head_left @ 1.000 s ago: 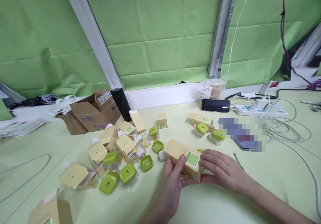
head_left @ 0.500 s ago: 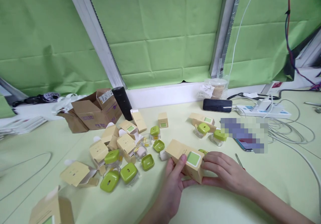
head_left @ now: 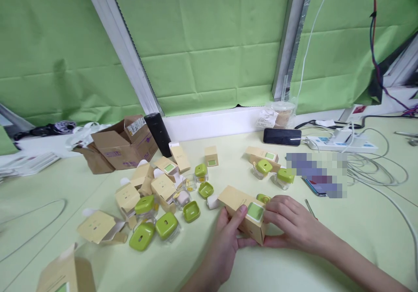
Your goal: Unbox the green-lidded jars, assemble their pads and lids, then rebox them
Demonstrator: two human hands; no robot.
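Observation:
A small tan cardboard box (head_left: 237, 199) with a green square printed on it is tilted between my two hands, just above the table. My left hand (head_left: 228, 235) grips it from the left, thumb on the upper face. The curled fingers of my right hand (head_left: 284, 218) press on its right end; the fingertips are partly hidden. Behind the box, a green-lidded container (head_left: 263, 198) is partly covered by my right hand. Left of the box lie a white roll-like piece (head_left: 213, 202), green open lids (head_left: 191, 211) and lidded clear containers (head_left: 166, 225).
Several opened tan boxes (head_left: 99, 226) are spread over the left side. Behind them stand a brown carton (head_left: 127, 146) and a black bottle (head_left: 158, 134). Two green-lidded containers (head_left: 264, 166), a phone (head_left: 282, 137), a power strip (head_left: 342, 144) and loose cables (head_left: 380, 170) occupy the right.
The held box has shifted slightly right and turned a little, and more of the green-lidded container behind it shows. Both hands keep their hold.

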